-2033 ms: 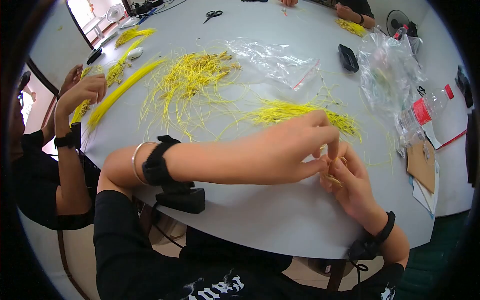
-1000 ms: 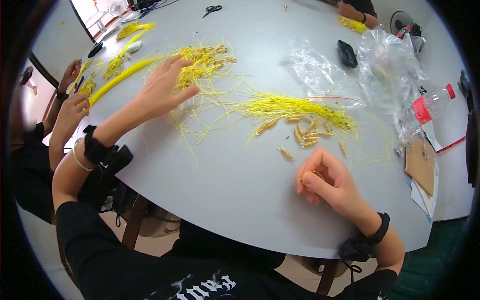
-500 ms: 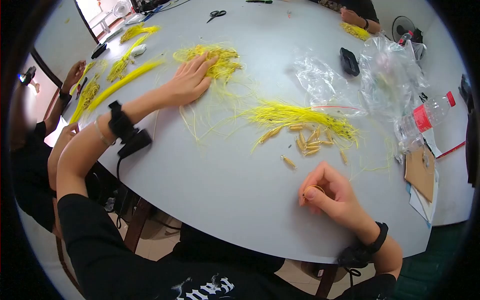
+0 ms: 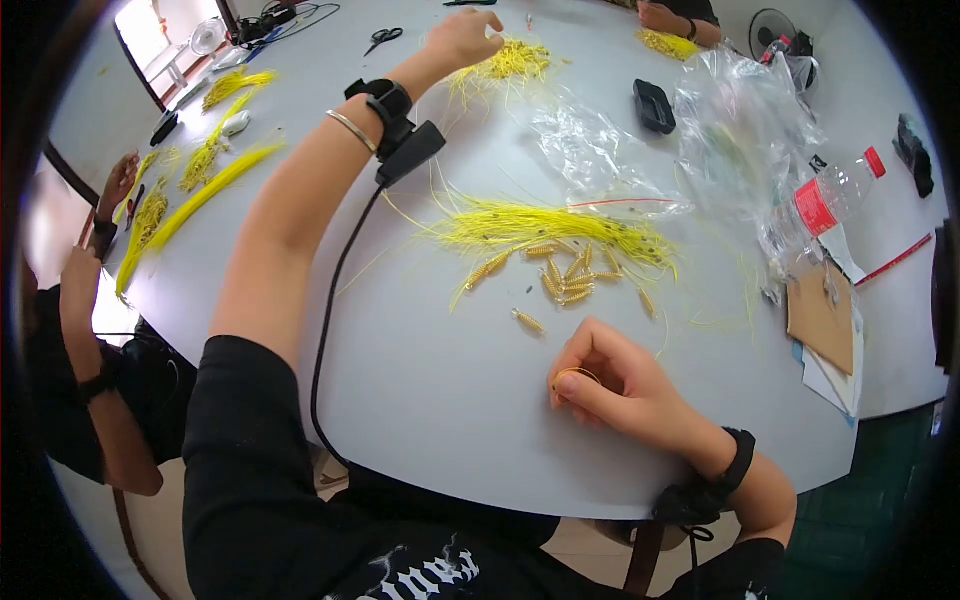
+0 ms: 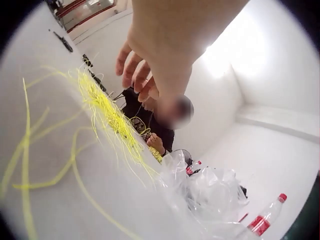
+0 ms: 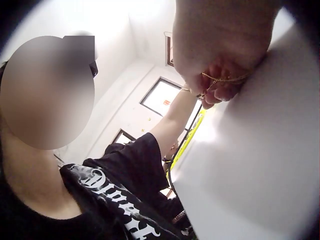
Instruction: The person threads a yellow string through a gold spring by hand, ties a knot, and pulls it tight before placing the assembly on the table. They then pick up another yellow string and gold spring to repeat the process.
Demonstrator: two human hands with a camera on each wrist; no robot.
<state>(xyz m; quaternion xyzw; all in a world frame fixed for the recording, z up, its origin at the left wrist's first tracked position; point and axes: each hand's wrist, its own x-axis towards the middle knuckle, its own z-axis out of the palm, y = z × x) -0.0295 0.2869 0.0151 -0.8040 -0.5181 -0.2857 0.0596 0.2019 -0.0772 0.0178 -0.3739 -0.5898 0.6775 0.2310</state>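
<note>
My left hand [image 4: 465, 40] reaches far across the table, just above a tangled pile of yellow strings [image 4: 510, 63]. In the left wrist view its fingers [image 5: 131, 70] hang loosely spread over that pile, holding nothing. Closer to me, my right hand [image 4: 615, 380] rests on the table, thumb and fingers pinching a thin gold cord [image 6: 225, 79] that loops over the fingers. Several small gold coiled pieces [image 4: 570, 285] lie beyond it, one [image 4: 528, 322] apart from the others. Behind them stretches a bundle of yellow strings [image 4: 540, 228] dotted with dark specks.
A clear plastic bag [image 4: 600, 155] lies flat behind the bundle. To the right are a crumpled bag [image 4: 740, 120], a black case [image 4: 654, 106], a red-labelled bottle [image 4: 825, 200] and cardboard [image 4: 820, 318]. Scissors [image 4: 383, 39] lie far back. Another person's arm [image 4: 80, 310] is at left.
My left hand came away from my right, reached to the tangled string pile, then moved with it to the far side of the table. My right hand keeps holding the gold cord.
</note>
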